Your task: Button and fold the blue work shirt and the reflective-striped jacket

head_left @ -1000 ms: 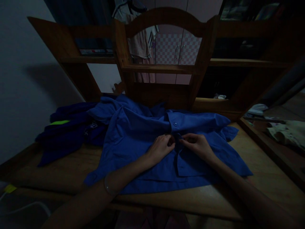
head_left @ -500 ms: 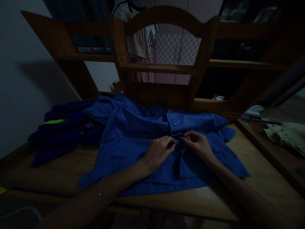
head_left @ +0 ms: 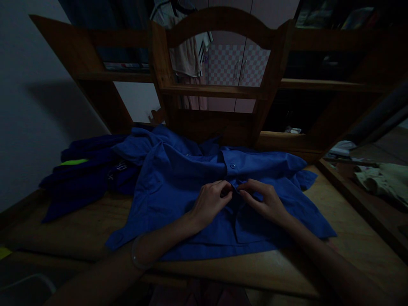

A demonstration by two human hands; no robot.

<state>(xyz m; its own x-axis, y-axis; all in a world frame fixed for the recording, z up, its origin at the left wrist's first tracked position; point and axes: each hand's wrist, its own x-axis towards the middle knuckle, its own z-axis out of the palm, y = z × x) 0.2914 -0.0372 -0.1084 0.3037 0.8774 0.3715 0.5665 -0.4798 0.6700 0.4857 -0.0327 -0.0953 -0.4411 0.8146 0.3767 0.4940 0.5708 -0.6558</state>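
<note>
Pinching one blue shirt (head_left: 178,204), two hands meet near its middle. The shirt lies spread out on one wooden surface (head_left: 270,265), right in front of the person. The left hand (head_left: 212,202) has its thumb and fingertips closed on the front edge of the shirt. The right hand (head_left: 264,199) is closed on the same edge, just beside the left one, with its thumb and fingertips pressed together. It is too dark to tell if a button is between them.

Two buttons are easy to see. One front button (head_left: 232,165) sits on the shirt just past the hands, and one cuff button (head_left: 120,237) is at the end of a sleeve, low on the left. One clear bracelet (head_left: 135,255) goes around the left arm.

One dark blue piece of clothing (head_left: 86,187) lies in a heap on the left, touching the shirt. It has one bright green stripe (head_left: 74,162) and some white marks that are too small to read. One wooden shelf (head_left: 213,91) stands at the back. Through it show two checked doors (head_left: 225,63) with two handles, one on each. Some pale cloth (head_left: 382,178) lies far to the right.
</note>
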